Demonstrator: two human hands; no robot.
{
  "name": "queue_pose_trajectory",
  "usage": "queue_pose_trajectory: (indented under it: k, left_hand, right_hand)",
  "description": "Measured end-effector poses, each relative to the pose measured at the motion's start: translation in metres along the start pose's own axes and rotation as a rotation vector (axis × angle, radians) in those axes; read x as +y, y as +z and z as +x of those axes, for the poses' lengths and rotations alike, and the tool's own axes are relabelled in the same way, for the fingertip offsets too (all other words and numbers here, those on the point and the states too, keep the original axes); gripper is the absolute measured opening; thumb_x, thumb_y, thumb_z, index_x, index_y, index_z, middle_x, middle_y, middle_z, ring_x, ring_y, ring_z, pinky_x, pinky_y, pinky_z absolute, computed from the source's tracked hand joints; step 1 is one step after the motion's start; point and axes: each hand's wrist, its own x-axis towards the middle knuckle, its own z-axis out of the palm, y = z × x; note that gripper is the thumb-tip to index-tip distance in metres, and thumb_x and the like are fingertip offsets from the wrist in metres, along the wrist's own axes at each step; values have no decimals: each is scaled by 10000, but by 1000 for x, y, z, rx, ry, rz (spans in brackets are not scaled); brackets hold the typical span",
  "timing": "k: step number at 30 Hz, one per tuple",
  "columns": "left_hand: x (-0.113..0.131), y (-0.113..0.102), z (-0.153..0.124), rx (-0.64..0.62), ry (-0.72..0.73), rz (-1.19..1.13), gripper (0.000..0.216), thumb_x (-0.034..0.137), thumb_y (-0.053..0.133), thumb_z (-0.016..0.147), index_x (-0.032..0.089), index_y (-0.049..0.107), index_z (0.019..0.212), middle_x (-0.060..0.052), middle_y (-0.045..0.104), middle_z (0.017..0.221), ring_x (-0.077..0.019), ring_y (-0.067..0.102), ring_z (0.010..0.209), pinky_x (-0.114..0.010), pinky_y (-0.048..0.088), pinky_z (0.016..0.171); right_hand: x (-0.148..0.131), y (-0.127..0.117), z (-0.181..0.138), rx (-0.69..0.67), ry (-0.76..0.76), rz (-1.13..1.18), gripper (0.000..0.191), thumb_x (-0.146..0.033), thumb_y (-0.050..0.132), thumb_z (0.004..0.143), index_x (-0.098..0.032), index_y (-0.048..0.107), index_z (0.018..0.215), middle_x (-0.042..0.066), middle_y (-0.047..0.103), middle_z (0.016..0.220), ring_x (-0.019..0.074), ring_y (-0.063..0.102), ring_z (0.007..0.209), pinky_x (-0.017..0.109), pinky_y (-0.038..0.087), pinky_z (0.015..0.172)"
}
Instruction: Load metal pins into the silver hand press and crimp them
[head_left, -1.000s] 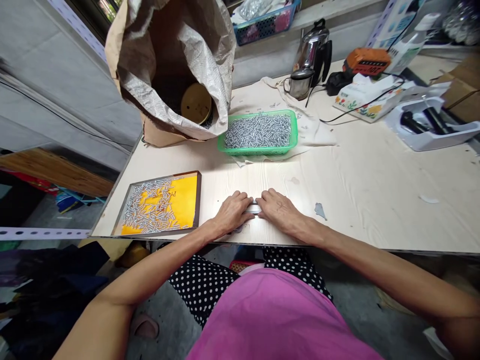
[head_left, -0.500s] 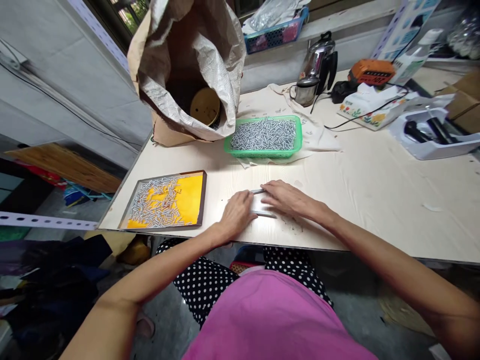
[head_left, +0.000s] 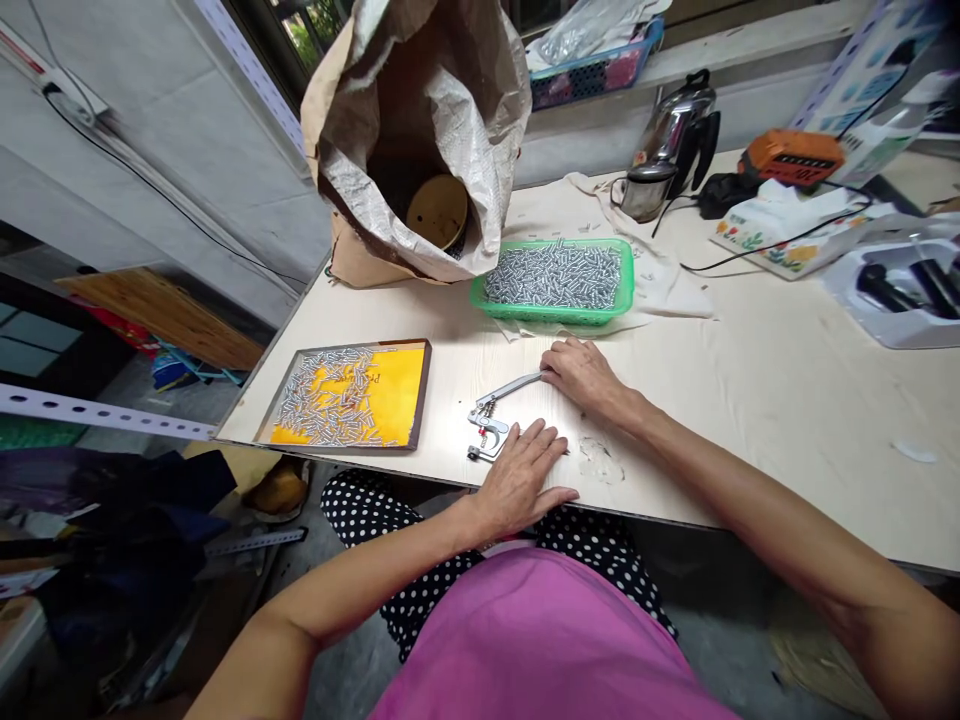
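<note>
A pair of metal snap pliers [head_left: 491, 425], with a coil spring and a small red part near its jaws, lies on the table with its handles spread apart. My right hand [head_left: 581, 375] has its fingers closed at the end of the far handle. Flat over the near handle rests my left hand [head_left: 521, 470], fingers stretched out, hiding most of that handle. To the left is a shallow tray [head_left: 422, 395] with a yellow bottom and many small silver metal pins. Behind the pliers, a green basket [head_left: 626, 290] is heaped with similar silver pins.
A large open woven sack [head_left: 480, 200] with a round yellowish container [head_left: 437, 212] inside stands at the back left. Toward the back right are a metal kettle [head_left: 679, 125], a metal mug [head_left: 643, 192], an orange battery pack [head_left: 791, 157] and a white tray [head_left: 874, 310].
My left hand has slid off the pliers' jaws to the near handle and flattened. My right hand now grips the far handle's end. The handles have spread apart, and the view has shifted slightly.
</note>
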Motion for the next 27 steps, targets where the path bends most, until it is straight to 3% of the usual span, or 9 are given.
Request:
queue_pose_trajectory:
  k: [2,7,9,11,13,16,19,23,27]
  left_hand:
    - [0,0,0,20,11,-14,603,504,549,932,146,432,1403,-199,464,1462,-337,294,1450,-605,239,1169]
    - [12,-7,-21,66,195,-60,375,391,507,977,136,577,1243,-166,638,1232,-264,573,1206,-413,472,1041]
    - [14,-18,-36,138,296,-26,255,313,514,979,147,630,1134,-113,698,1063,-215,635,1048,-363,511,980]
    - [4,-37,-51,245,296,58,181,250,531,964,157,654,1059,-79,707,951,-189,642,937,-358,527,933]
    - [-22,-62,-63,333,123,177,179,224,509,967,173,668,1030,-73,697,923,-186,627,886,-362,538,863]
    - [-82,-102,-74,406,-322,361,233,233,466,982,179,691,1008,-91,676,942,-213,592,910,-379,515,845]
    - [-145,-132,-78,357,-606,463,234,224,482,967,179,709,993,-101,665,981,-241,548,971,-389,483,878]
    - [-196,-145,-68,232,-702,503,249,175,467,956,174,714,987,-109,652,1011,-244,515,1010,-377,454,894]
    - [-219,-145,-49,191,-712,489,243,121,480,925,173,703,1008,-107,650,1060,-237,504,1049,-353,442,899]
  right_hand:
    - [-18,-5,-2,2,-84,-8,176,-207,570,932,-176,701,1047,113,661,1055,264,523,1008,361,329,785]
    - [-75,-3,-3,-72,-605,22,108,-288,636,909,-260,737,936,63,639,1141,272,481,1142,362,349,814]
    - [-86,1,0,-93,-702,-16,124,-266,630,912,-234,741,867,70,638,1164,294,441,1230,383,361,846]
    - [-90,5,5,-92,-734,-45,137,-240,620,914,-219,739,849,83,646,1149,305,426,1269,408,368,875]
    - [-91,8,8,-85,-756,-53,128,-231,626,906,-219,737,843,84,660,1102,304,443,1266,424,375,888]
    - [-93,17,10,-61,-809,-73,119,-215,641,889,-208,731,812,85,674,1039,301,478,1228,432,380,891]
    - [-98,30,8,-24,-822,-95,136,-156,606,887,-186,709,803,86,673,936,266,551,1063,416,388,862]
    - [-100,44,6,12,-792,-12,160,-88,522,883,-179,647,842,86,647,864,237,561,885,388,404,796]
    - [-89,32,5,66,-632,434,143,-168,431,945,-206,563,905,73,635,891,207,567,833,349,441,756]
